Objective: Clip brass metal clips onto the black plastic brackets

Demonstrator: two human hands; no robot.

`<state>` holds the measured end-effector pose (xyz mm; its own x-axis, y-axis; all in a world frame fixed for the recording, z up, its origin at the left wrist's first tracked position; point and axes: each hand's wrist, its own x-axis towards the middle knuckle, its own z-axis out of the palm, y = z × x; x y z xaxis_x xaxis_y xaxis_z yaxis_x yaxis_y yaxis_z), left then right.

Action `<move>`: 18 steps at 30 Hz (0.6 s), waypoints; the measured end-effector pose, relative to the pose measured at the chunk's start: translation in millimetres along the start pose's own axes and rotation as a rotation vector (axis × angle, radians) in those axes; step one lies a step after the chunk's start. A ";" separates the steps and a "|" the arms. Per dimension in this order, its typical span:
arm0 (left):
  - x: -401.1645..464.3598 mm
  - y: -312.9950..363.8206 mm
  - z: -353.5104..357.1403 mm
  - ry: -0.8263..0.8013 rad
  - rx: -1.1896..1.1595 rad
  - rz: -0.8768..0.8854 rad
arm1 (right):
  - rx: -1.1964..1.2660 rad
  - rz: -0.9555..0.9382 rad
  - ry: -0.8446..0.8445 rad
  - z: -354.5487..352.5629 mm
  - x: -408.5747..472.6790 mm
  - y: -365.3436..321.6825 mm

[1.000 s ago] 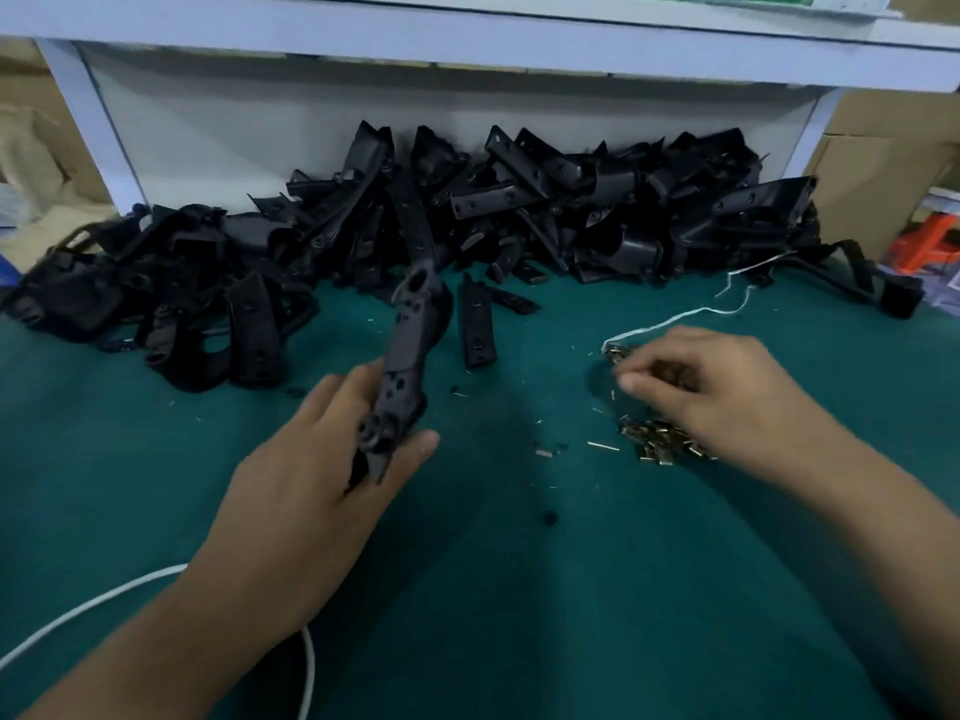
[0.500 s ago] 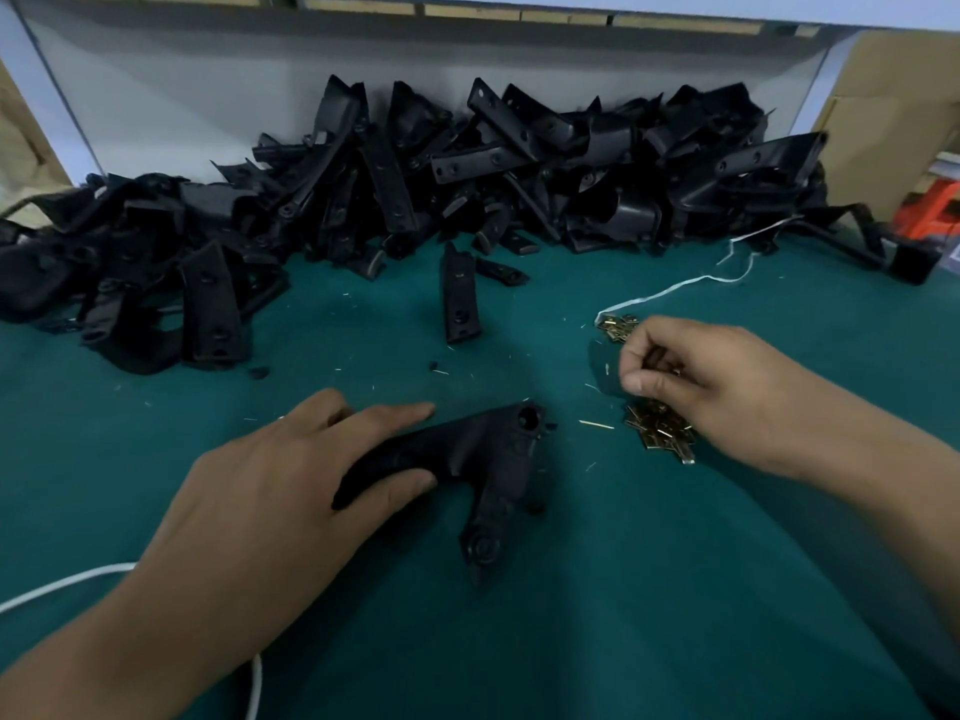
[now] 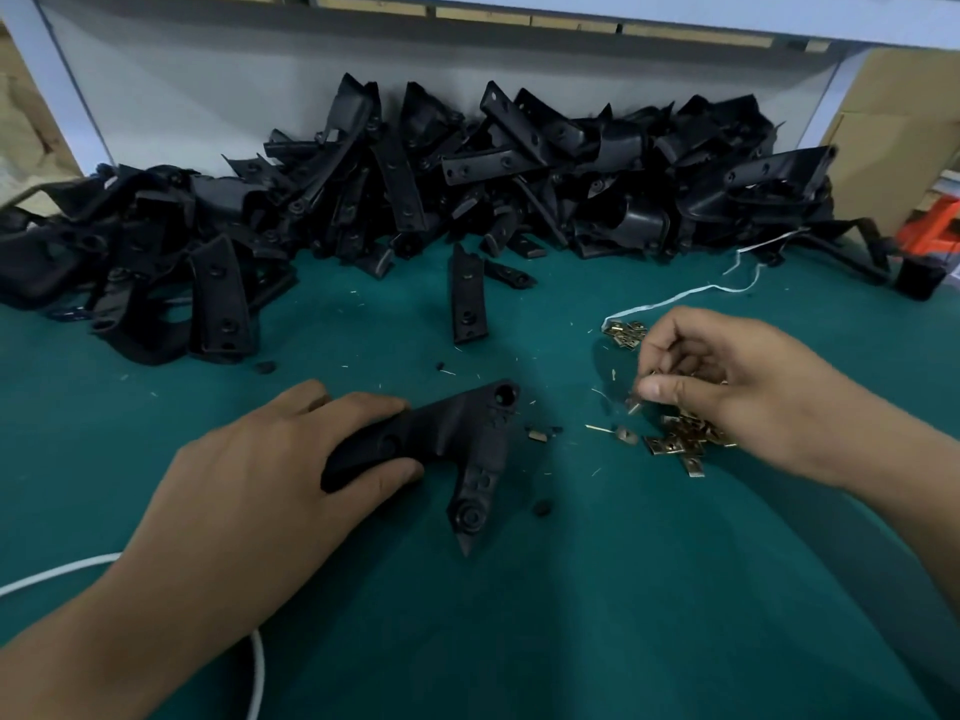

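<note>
A black plastic bracket [image 3: 467,439] lies flat on the green table mat, its forked end pointing right and down. My left hand [image 3: 270,475] holds its left end, thumb and fingers curled round it. My right hand [image 3: 727,387] hovers over a loose heap of brass clips [image 3: 680,441], fingers curled, pinching a small brass clip [image 3: 635,405] at the fingertips. A second small cluster of brass clips [image 3: 626,332] lies just beyond that hand. One single clip [image 3: 537,434] sits beside the bracket's right edge.
A big pile of black brackets [image 3: 415,189] runs along the back wall. One bracket [image 3: 467,298] lies apart in the middle. A white string [image 3: 691,293] trails back right, a white cable [image 3: 249,667] curves at front left. Small black bits dot the green mat [image 3: 571,615].
My left hand brought the bracket down from upright and laid it flat on the mat. My right hand stayed over the clip heap and lifted slightly with a clip.
</note>
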<state>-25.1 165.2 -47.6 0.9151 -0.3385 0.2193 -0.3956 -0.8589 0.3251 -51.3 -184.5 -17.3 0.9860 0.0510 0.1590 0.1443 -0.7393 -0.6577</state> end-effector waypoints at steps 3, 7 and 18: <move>-1.1 -0.1 -0.6 0.008 -0.028 0.002 | 0.091 -0.038 0.057 7.3 1.2 -7.0; -2.5 1.5 -2.3 0.046 -0.153 0.012 | 0.436 -0.107 0.152 23.2 0.5 -24.6; -6.8 6.3 -1.5 0.096 -0.268 0.094 | 1.024 -0.053 0.040 64.1 -6.4 -59.3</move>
<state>-33.9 162.6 -45.7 0.8667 -0.3630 0.3422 -0.4969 -0.6888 0.5278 -60.8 -97.9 -26.5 0.9753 0.0308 0.2187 0.2089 0.1917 -0.9590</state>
